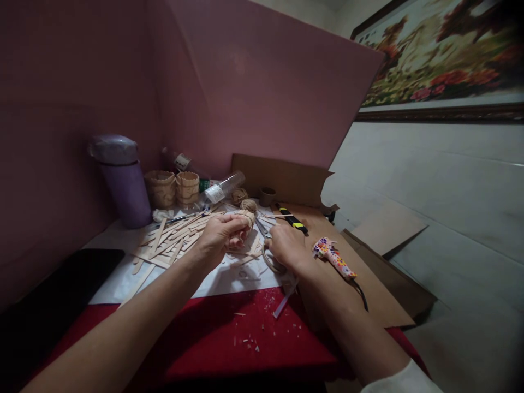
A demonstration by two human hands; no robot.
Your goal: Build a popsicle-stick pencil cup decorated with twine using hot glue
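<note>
My left hand [227, 233] is closed around a small pale craft-stick cup [246, 216], mostly hidden behind my fingers. Close on its right, my right hand [284, 245] grips a pair of scissors [262, 228]. Their blades point up and left toward the cup, and a handle loop shows below my fingers. I cannot tell whether the blades touch the cup. Loose craft sticks [176, 240] lie heaped to the left of my left hand. Behind it sit two balls of twine [248, 206].
Two craft-stick cups [188, 190] and a purple tumbler [126, 188] stand at the back left, near a clear plastic bottle [225, 186]. A yellow-black box cutter [292, 219] and a patterned glue gun [333, 258] lie on cardboard [368, 295]. Scraps litter the red cloth [229, 338].
</note>
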